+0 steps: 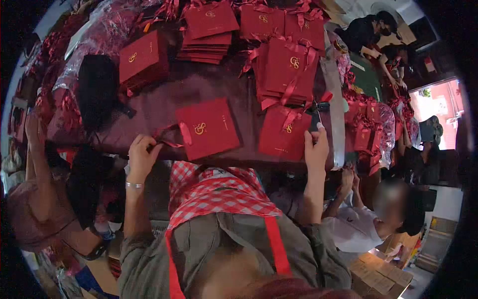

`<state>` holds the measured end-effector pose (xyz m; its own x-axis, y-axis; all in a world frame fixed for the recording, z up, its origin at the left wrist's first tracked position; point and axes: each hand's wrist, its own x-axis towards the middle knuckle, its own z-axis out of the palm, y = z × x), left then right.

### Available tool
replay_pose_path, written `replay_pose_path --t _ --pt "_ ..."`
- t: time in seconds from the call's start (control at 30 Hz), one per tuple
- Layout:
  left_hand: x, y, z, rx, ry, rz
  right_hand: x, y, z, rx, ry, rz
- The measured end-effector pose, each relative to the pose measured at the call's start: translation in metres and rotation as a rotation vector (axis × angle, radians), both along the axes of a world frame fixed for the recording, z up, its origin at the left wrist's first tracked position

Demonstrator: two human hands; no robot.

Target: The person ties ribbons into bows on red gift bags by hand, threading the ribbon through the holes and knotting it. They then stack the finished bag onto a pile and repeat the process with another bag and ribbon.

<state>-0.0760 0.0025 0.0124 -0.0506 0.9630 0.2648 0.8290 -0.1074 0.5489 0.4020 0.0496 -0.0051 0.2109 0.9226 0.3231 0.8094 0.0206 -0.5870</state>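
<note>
"Red packet (211, 124) on the counter (149, 107): which way did it point?"

"Its ribbon (185, 133) edge faced the left hand (143, 158), slightly skewed; it looked nearly square, so I couldn't pick a long axis."

"And the fingers?"

"Left ones curled by the ribbon; the right hand's (316, 148) bent beside a second packet (274, 133). Whether either clamped anything, I couldn't tell."
</note>
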Motion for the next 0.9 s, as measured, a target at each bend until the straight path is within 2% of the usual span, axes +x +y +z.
replay_pose_path --t 0.17,0.23,0.37,0.5,0.57,0.6,0.63,0.7,0.77,0.83,0.9 --pt "0.002 -0.003 -0.006 0.02 -0.032 0.039 -0.014 0.008 0.01 -0.083 0.071 -0.043" --pt "0.003 -0.003 -0.005 0.031 -0.016 0.05 -0.01 0.011 0.007 -0.076 -0.098 0.015" --pt "0.01 -0.006 0.0 0.046 0.001 0.04 -0.02 0.007 0.017 -0.214 -0.013 -0.002" --pt "0.003 -0.002 -0.006 0.091 0.041 0.03 -0.034 0.001 0.023 -0.31 -0.245 0.025" --pt "0.005 -0.003 -0.006 0.11 0.012 0.049 -0.009 0.01 -0.024 -0.262 0.336 -0.004" --pt "0.005 -0.003 -0.006 0.129 0.039 0.037 -0.032 0.001 0.018 -0.346 -0.074 0.053" --pt "0.004 -0.002 -0.009 0.145 0.064 0.027 -0.036 0.001 0.023 -0.313 -0.044 0.068" --pt "0.004 -0.005 -0.014 0.127 0.077 0.071 -0.03 -0.001 0.011 -0.12 0.256 0.153" --pt "0.002 -0.003 -0.016 0.117 0.017 0.037 -0.016 0.003 0.004 0.058 0.247 0.266" --pt "0.003 -0.006 -0.015 0.12 0.037 0.067 -0.022 -0.001 0.019 0.022 0.32 0.279" --pt "0.006 -0.003 -0.013 0.104 0.068 0.077 -0.029 -0.006 0.033 0.131 0.313 0.246"
